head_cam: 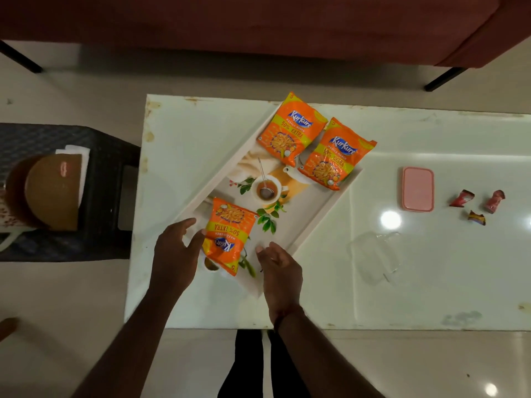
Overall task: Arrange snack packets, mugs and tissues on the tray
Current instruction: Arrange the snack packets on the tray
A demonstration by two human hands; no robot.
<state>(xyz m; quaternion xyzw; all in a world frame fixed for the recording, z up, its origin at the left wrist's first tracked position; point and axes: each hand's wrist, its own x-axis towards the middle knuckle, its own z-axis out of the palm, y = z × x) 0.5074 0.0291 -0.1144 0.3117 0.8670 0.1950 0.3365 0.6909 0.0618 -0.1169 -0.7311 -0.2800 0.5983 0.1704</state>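
Observation:
A long white tray printed with a teacup picture lies diagonally on the white table. Two orange snack packets lie at its far end, one beside the other. A third orange packet lies upside down at the tray's near end. My left hand is just left of that packet, fingers spread, thumb touching its edge. My right hand hovers open to the packet's right, over the tray's near corner. Folded white tissues lie on the dark stool at the left, under a brown holder. No mugs are in view.
A pink lidded box and three crumpled wrappers lie on the table's right part. A clear plastic piece rests near the middle. A dark woven stool stands left of the table, and a red sofa lies beyond.

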